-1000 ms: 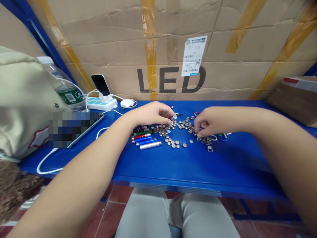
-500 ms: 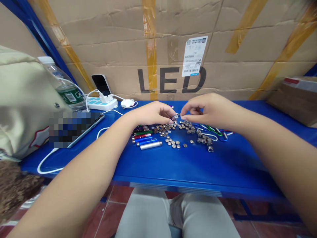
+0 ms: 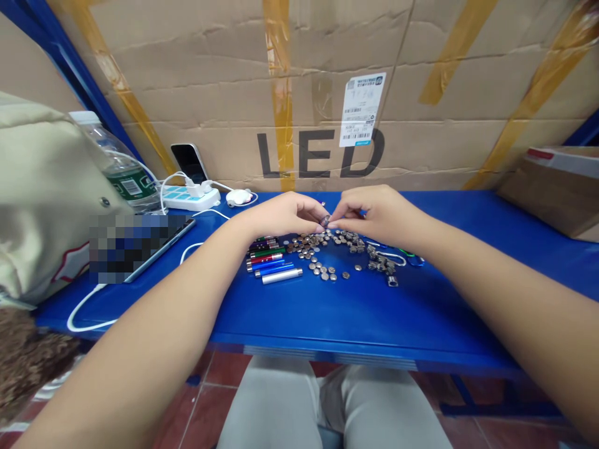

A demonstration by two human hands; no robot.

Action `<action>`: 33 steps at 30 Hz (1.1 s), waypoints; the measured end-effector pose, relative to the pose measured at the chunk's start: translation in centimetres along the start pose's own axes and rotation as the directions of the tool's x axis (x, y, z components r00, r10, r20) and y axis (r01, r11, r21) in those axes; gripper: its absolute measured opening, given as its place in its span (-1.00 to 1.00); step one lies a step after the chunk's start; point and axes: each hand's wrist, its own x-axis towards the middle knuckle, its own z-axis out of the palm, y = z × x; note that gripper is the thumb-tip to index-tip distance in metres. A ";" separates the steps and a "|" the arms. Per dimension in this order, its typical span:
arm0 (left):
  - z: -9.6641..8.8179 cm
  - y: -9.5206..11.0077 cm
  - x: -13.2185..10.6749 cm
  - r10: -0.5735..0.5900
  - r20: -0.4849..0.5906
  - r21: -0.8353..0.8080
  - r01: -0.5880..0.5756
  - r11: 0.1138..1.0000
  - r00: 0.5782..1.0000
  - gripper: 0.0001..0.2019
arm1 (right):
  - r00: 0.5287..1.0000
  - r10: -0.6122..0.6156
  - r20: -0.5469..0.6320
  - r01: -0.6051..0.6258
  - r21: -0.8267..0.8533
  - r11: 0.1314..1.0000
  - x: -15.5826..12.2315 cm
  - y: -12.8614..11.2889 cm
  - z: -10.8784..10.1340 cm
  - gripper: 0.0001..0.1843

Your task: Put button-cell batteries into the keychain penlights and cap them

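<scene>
My left hand (image 3: 294,214) pinches a short, shiny tube (image 3: 325,221) between thumb and fingertips, above the table. My right hand (image 3: 362,211) meets it from the right, thumb and forefinger closed at the tube's near end; whatever lies between those fingertips is too small to make out. Below both hands spreads a pile of silver button cells (image 3: 306,242), with several loose ones nearer me. Slim metal tubes (image 3: 282,276) in silver, blue, red and green lie in a row under my left wrist. Small metal clips (image 3: 384,263) sit in a heap below my right hand.
Carabiners (image 3: 397,258) lie partly behind my right wrist. To the left are a phone (image 3: 159,246), white cables, a power strip (image 3: 189,197), a bottle (image 3: 131,178) and a beige bag (image 3: 47,187). A cardboard box (image 3: 210,75) walls the back; another box (image 3: 552,190) stands right.
My right hand has moved left, closing the gap to the tube in my left hand. My left hand stays nearly in place. The view has shifted slightly.
</scene>
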 end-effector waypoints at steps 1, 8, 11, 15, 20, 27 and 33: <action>0.0 0.0 0.0 -0.004 0.000 0.007 0.004 1.000 1.000 -0.73 | 1.000 0.010 0.007 -0.010 -0.001 1.000 0.0 0.0 -0.1 -0.70; -0.2 0.3 -0.2 0.007 -0.047 0.130 -0.001 0.992 0.999 -0.72 | 0.933 0.259 0.249 -0.244 -0.091 0.966 -1.0 1.4 -3.0 -0.68; -0.2 0.4 -0.2 0.007 -0.045 0.165 0.000 0.986 0.999 -0.71 | 0.865 0.303 0.401 -0.251 -0.177 0.952 -1.3 2.4 -3.4 -0.73; -0.1 0.3 -0.1 0.014 -0.040 0.172 -0.007 0.985 0.999 -0.71 | 0.826 0.292 0.482 -0.237 -0.173 0.956 -1.2 2.3 -2.4 -0.75; 0.0 0.2 -0.1 0.014 -0.035 0.149 -0.009 0.989 0.999 -0.72 | 0.838 0.275 0.471 -0.212 -0.184 0.960 -0.9 1.2 -1.7 -0.80; 0.3 0.2 0.1 0.032 -0.059 0.121 -0.024 0.992 0.998 -0.72 | 0.966 0.257 0.008 -0.257 0.054 0.965 -0.7 0.8 -2.1 -0.71; 0.5 0.7 -0.2 -0.003 -0.069 -0.035 0.001 0.999 0.998 -0.67 | 0.970 0.236 0.058 -0.241 0.110 0.964 -0.3 0.5 -0.8 -0.83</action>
